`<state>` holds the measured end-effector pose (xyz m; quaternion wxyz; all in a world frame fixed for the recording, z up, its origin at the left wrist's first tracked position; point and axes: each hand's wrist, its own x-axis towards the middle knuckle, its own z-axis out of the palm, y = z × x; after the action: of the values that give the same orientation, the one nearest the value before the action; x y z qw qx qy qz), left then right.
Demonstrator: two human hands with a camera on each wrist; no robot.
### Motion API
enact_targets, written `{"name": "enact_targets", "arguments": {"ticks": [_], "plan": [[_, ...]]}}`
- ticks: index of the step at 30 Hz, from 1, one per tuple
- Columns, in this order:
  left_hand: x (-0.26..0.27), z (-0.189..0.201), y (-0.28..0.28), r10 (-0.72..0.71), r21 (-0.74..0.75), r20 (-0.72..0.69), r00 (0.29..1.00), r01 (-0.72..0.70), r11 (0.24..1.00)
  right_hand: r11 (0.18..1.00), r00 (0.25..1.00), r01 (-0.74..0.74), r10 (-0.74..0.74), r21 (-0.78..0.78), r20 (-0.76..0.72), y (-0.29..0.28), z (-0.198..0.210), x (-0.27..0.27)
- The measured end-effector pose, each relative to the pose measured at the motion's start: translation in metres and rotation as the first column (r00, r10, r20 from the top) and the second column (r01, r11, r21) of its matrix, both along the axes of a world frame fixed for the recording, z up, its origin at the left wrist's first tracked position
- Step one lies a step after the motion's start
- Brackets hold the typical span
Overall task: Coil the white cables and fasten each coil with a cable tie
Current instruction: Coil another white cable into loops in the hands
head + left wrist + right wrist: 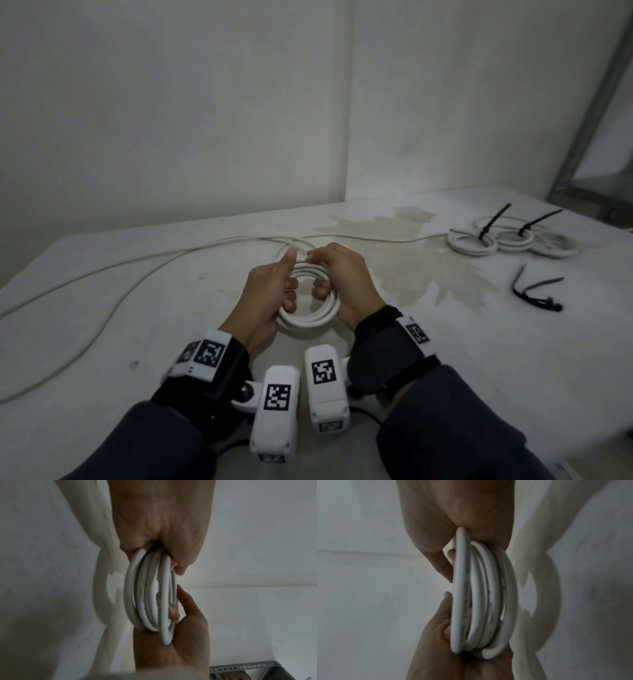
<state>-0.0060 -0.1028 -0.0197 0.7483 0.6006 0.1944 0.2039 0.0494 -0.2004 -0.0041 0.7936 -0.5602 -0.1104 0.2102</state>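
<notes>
Near the table's (102,308) front edge, both hands, left (263,294) and right (346,284), grip the coil (308,318), whose springy loops could probably splay if either loosens.

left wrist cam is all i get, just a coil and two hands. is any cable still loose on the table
Observer: Yes. From the coil, held by the left hand and right hand, loose cable trails across the table to the left.
Operator: any coils already tied
Observer: At least two finished coils lie far right, with black ties sticking up; a third ring beside them is unclear.
Operator: spare ties around
Observer: A few spare black ties lie on the table right of the hands, nearer than the finished coils.
</notes>
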Motion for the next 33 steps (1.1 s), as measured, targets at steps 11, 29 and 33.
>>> {"name": "enact_targets", "arguments": {"ticks": [11,29,33], "plan": [[0.063,-0.007,-0.089,-0.168,0.04,-0.065,0.984,0.17,0.985,0.618,0.849,0.492,-0.181,-0.614,0.497,-0.142,-0.001,0.072],[0.074,-0.009,-0.101,-0.192,0.039,-0.023,0.981,0.193,0.98,0.431,0.864,0.504,-0.247,-0.749,0.439,-0.264,-0.009,0.11],[0.073,-0.008,-0.101,-0.196,0.037,-0.026,0.98,0.197,0.98,0.553,0.875,0.484,-0.296,-0.678,0.384,-0.262,-0.008,0.109]]}}
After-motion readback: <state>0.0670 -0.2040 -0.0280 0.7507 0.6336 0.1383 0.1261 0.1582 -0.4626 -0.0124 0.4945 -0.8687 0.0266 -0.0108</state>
